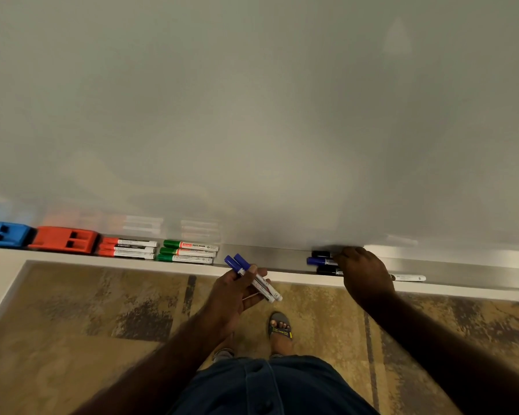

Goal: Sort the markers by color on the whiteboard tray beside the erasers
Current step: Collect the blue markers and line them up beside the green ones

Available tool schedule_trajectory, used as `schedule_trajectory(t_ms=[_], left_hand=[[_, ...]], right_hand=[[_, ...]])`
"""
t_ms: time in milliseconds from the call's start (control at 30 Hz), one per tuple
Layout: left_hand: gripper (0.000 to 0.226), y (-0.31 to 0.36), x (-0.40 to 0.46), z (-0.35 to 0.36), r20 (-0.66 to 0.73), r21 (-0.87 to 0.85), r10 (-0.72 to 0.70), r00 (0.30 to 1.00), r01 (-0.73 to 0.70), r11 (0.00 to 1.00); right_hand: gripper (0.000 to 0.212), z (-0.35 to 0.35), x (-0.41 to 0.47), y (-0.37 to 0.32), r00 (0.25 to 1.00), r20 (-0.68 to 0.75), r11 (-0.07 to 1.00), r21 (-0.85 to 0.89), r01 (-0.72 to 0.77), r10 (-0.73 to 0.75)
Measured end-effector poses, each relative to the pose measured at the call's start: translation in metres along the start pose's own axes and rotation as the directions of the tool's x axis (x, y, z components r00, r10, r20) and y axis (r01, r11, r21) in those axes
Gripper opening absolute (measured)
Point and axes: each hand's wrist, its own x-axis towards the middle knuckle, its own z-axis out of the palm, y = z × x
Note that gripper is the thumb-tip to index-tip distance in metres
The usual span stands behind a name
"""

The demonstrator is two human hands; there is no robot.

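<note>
Left hand (237, 290) grips two blue markers (253, 278) at frame centre; right hand (364, 272) covers the unsorted cluster right of centre on the tray (276, 259), grip indeterminate; blue marker (319, 261) lies lengthwise, nearest it

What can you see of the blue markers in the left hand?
Two blue markers lie side by side in the left hand, the fingers curled round their middles. Both are capped: blue caps point up-left toward the tray, white printed barrels run down-right, ending past the fingers. They look plastic. They sit in front of the tray's edge, held off it, touching only the hand and each other.
</note>
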Motion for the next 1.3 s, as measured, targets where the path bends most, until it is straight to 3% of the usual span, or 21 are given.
schedule_trajectory(t_ms=[400,633,1100,1300], left_hand=[[0.035,0.0,0.002,-0.001,-0.017,-0.012,-0.011,1.0,0.011,1.0],[0.034,-0.001,0.0,-0.005,-0.026,-0.02,-0.004,1.0,0.004,1.0],[0.03,-0.002,0.001,-0.007,-0.029,0.014,-0.01,1.0,0.01,1.0],[0.03,-0.003,0.003,-0.005,-0.021,-0.001,-0.02,1.0,0.02,1.0]], right_hand=[[0.031,-0.003,0.006,-0.026,0.997,-0.023,0.996,0.06,0.071,-0.07],[0.022,-0.008,0.01,-0.048,0.995,-0.05,0.992,0.095,0.087,-0.083],[0.029,-0.027,0.022,-0.063,0.984,0.106,0.989,0.022,0.143,-0.144],[0.024,-0.026,0.02,-0.068,0.991,0.063,0.993,-0.02,0.119,-0.118]])
